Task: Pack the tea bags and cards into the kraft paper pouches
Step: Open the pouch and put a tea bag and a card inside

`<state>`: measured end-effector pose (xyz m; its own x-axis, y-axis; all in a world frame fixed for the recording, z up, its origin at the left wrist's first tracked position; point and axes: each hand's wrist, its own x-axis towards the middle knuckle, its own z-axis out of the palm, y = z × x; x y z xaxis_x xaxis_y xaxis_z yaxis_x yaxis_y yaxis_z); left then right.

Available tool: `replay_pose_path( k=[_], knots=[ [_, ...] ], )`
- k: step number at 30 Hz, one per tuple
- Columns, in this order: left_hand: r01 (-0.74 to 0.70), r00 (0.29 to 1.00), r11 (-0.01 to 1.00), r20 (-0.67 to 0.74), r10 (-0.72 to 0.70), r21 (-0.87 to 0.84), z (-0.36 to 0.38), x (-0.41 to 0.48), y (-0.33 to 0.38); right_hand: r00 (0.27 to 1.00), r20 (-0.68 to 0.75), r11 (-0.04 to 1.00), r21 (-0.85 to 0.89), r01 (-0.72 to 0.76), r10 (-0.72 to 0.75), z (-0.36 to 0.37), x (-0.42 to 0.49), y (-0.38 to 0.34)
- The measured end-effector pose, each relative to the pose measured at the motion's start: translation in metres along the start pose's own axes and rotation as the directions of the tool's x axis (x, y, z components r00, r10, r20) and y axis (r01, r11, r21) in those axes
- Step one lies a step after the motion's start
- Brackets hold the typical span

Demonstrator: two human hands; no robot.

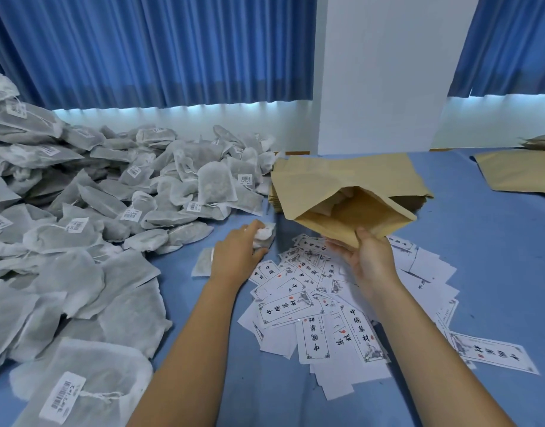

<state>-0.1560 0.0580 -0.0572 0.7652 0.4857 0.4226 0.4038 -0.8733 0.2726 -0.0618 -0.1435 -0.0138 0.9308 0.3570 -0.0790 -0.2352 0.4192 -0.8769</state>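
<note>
1. Pinched the open pouch by its near edge with the right hand, thumb on top and fingers below. Probably done to hold the mouth gaping and aimed left for loading.
2. Held it up off the tabletop, just over the flat stack of spare pouches and the far edge of the scattered cards. Presumably parked there for easy reach of everything.
3. Clutched one crumpled tea bag in the left hand, fingers curled round it. Sat just beside the pouch mouth, apart from it and not yet inside.
4. Stretched both forearms forward from the bottom of the view, left hand palm down over the bag, right hand turned palm inward under the pouch.
5. Spotted something pale inside the pouch, couldn't tell what.
6. Found the big heap of tea bags along the left, cards front and centre, more pouches far right. Looked like a little assembly line, honestly.
</note>
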Motion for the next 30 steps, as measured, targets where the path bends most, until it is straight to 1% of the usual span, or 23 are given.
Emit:
replay_pose_path(
  k=[1, 3, 4, 5, 6, 8, 9, 10, 11, 12, 13, 14, 15, 16, 18, 20, 22, 23, 25, 26, 27, 28, 30],
  knots=[
    [-0.006, 0.999, 0.999, -0.044, 0.004, -0.052, -0.001, 0.0, 0.0, 0.999, 0.012, 0.999, -0.022, 0.031, -0.031, -0.001, -0.001, -0.001],
    [-0.023, 0.986, 0.972, -0.169, -0.017, -0.232, -0.007, -0.001, 0.006, 0.996, 0.02, 0.995, -0.062, 0.084, -0.083, -0.001, -0.001, -0.003],
    [-0.073, 0.965, 0.938, -0.26, -0.019, -0.338, -0.013, -0.002, 0.013, 0.996, 0.015, 0.993, -0.075, 0.094, -0.093, -0.001, 0.0, -0.003],
    [-0.171, 0.926, 0.896, -0.377, 0.005, -0.409, -0.02, -0.005, 0.021, 0.996, 0.011, 0.992, -0.081, 0.094, -0.093, -0.001, 0.001, -0.004],
    [-0.295, 0.865, 0.861, -0.498, 0.057, -0.414, -0.029, -0.008, 0.031, 0.996, 0.0, 0.992, -0.089, 0.094, -0.095, 0.0, 0.003, -0.005],
    [-0.526, 0.717, 0.81, -0.648, 0.258, -0.259, -0.045, -0.014, 0.054, 0.994, -0.034, 0.985, -0.141, 0.098, -0.104, 0.0, 0.005, -0.005],
    [-0.62, 0.645, 0.769, -0.659, 0.387, -0.155, -0.05, -0.017, 0.068, 0.993, -0.046, 0.974, -0.205, 0.097, -0.108, 0.0, 0.006, -0.004],
    [-0.691, 0.595, 0.719, -0.622, 0.509, -0.074, -0.053, -0.019, 0.083, 0.992, -0.048, 0.953, -0.288, 0.098, -0.116, -0.001, 0.006, -0.002],
    [-0.738, 0.571, 0.675, -0.549, 0.61, -0.018, -0.054, -0.021, 0.099, 0.993, -0.027, 0.931, -0.35, 0.1, -0.117, -0.003, 0.007, 0.001],
    [-0.746, 0.592, 0.666, -0.446, 0.671, 0.011, -0.054, -0.02, 0.116, 0.994, 0.006, 0.915, -0.389, 0.107, -0.114, -0.004, 0.007, 0.005],
    [-0.708, 0.666, 0.706, -0.315, 0.677, 0.022, -0.053, -0.018, 0.131, 0.993, 0.035, 0.908, -0.403, 0.114, -0.109, -0.006, 0.007, 0.008],
    [-0.621, 0.768, 0.784, -0.182, 0.614, 0.023, -0.051, -0.014, 0.145, 0.993, 0.049, 0.911, -0.394, 0.12, -0.109, -0.006, 0.006, 0.009],
    [-0.501, 0.861, 0.864, -0.081, 0.503, 0.041, -0.05, -0.007, 0.155, 0.993, 0.044, 0.921, -0.369, 0.122, -0.114, -0.005, 0.005, 0.009],
    [-0.407, 0.91, 0.91, -0.042, 0.411, 0.084, -0.05, 0.001, 0.164, 0.994, 0.034, 0.936, -0.332, 0.112, -0.107, -0.003, 0.004, 0.007],
    [-0.333, 0.934, 0.933, -0.086, 0.346, 0.134, -0.051, 0.015, 0.177, 0.996, 0.06, 0.976, -0.201, 0.082, -0.072, 0.001, 0.0, 0.006],
    [-0.329, 0.934, 0.94, -0.118, 0.338, 0.088, -0.058, 0.028, 0.189, 0.994, 0.1, 0.997, -0.057, 0.055, -0.049, 0.003, -0.003, 0.006],
    [-0.325, 0.945, 0.945, -0.036, 0.326, 0.037, -0.063, 0.038, 0.198, 0.994, 0.108, 0.999, 0.026, 0.026, -0.029, 0.002, -0.003, 0.006],
    [-0.275, 0.961, 0.96, 0.032, 0.274, 0.051, -0.061, 0.042, 0.2, 0.994, 0.106, 0.999, 0.045, 0.02, -0.024, 0.001, -0.004, 0.005],
    [-0.105, 0.977, 0.981, 0.202, 0.071, 0.164, -0.057, 0.047, 0.198, 0.995, 0.096, 0.999, -0.021, 0.026, -0.024, 0.003, -0.005, 0.005],
    [-0.01, 0.96, 0.98, 0.277, -0.046, 0.199, -0.056, 0.048, 0.195, 0.995, 0.092, 0.993, -0.116, 0.035, -0.024, 0.004, -0.007, 0.006],
    [0.074, 0.937, 0.98, 0.324, -0.132, 0.183, -0.056, 0.049, 0.191, 0.995, 0.094, 0.976, -0.215, 0.043, -0.023, 0.005, -0.009, 0.008],
    [0.135, 0.922, 0.983, 0.348, -0.17, 0.121, -0.058, 0.052, 0.189, 0.992, 0.12, 0.954, -0.294, 0.061, -0.026, 0.006, -0.011, 0.011],
    [0.133, 0.941, 0.99, 0.32, -0.109, -0.053, -0.063, 0.055, 0.185, 0.974, 0.22, 0.934, -0.337, 0.12, -0.046, 0.01, -0.016, 0.015]
  ],
)
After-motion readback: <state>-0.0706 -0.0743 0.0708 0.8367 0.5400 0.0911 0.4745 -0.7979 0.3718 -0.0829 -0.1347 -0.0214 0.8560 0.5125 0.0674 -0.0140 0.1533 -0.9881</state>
